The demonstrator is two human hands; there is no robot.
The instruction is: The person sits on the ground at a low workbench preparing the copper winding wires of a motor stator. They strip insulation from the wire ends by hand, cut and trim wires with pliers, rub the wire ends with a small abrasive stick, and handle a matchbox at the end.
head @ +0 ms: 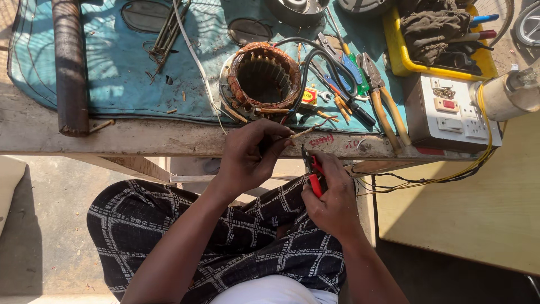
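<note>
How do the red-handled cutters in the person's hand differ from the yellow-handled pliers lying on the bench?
The red-handled cutters are held in the right hand, off the bench; the yellow-handled pliers lie flat on the teal mat, untouched. The cutters have red handles and look smaller; the pliers have long yellow handles. The cutters point toward the wire end pinched by the left hand; the pliers point away from it. Both are two-handled hand tools with dark metal jaws.

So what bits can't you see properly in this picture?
- Head view: the tip of the red-handled cutter is too small to make out; the right hand wraps its handles.
- The wire end sits hidden inside the left hand fingers.
- The rusty pipe is cut off by the top edge.
- The yellow tray contents lie under a dark cloth.
</note>
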